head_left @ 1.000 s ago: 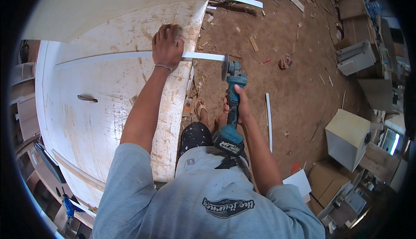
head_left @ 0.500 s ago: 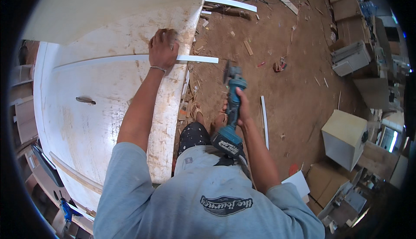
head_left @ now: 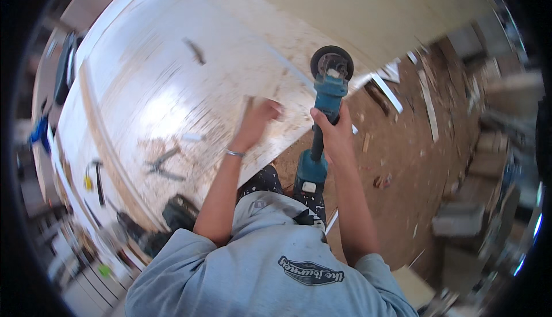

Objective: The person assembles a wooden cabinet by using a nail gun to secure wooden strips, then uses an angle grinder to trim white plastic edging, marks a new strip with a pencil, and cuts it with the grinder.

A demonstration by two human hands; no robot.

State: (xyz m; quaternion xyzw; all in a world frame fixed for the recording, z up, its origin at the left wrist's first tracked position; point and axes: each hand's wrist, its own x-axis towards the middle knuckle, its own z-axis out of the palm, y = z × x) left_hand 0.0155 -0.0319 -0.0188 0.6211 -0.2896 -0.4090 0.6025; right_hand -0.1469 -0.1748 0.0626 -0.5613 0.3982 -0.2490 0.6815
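My right hand (head_left: 336,130) is wrapped round the body of a teal and black cordless angle grinder (head_left: 329,90). Its round dark disc (head_left: 332,58) points away from me, above the edge of the white worktop (head_left: 230,58). Over the worktop, my left hand (head_left: 259,122) is smeared by motion; whether its fingers hold anything is unclear. A pale, narrow piece shows beside its fingers, too blurred to name. A thin white strip (head_left: 287,65) lies on the worktop and passes behind the grinder. Its far end (head_left: 354,129) sticks out past the edge.
Pliers-like metal tools (head_left: 165,166) and a short white offcut (head_left: 193,137) lie on the worktop, with a dark curved piece (head_left: 194,51) farther off. A hammer (head_left: 99,182) is at the left. White strips (head_left: 388,92) and scraps litter the brown floor (head_left: 402,144); boxes (head_left: 460,219) stand right.
My view has swung left. The left hand has come off the strip at the edge and moved nearer me. The grinder has been raised forward, over the worktop's edge, still in my right hand.
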